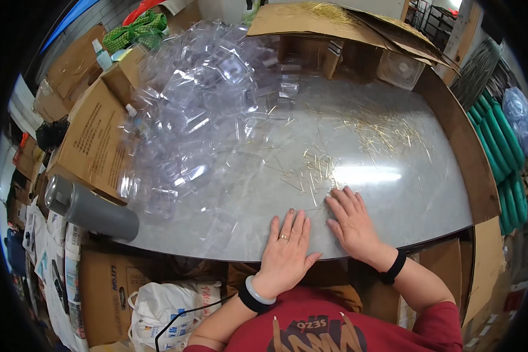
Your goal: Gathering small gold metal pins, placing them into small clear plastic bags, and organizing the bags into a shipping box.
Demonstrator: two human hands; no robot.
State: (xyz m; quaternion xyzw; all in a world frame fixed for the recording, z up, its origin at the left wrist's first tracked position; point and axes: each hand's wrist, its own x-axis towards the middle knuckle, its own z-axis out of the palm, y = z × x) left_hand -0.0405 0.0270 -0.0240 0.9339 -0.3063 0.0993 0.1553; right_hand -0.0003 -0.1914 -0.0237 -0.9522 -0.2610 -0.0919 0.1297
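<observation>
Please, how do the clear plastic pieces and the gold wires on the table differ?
The plastic pieces are clear and broad; the wires are gold and thin. The plastic pieces form a heap at the left; the wires lie scattered, closer to the right hand. Both lie loose on the table.

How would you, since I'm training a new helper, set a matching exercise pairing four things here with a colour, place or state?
Things:
1. Left hand
2. Wires
3. Plastic pieces
4. Bottle

Descriptions:
A. grey, by the left edge of the table
B. gold-coloured, loosely scattered
C. wearing a ring
D. clear, heaped on the left

Pairs: 1-C, 2-B, 3-D, 4-A
</observation>
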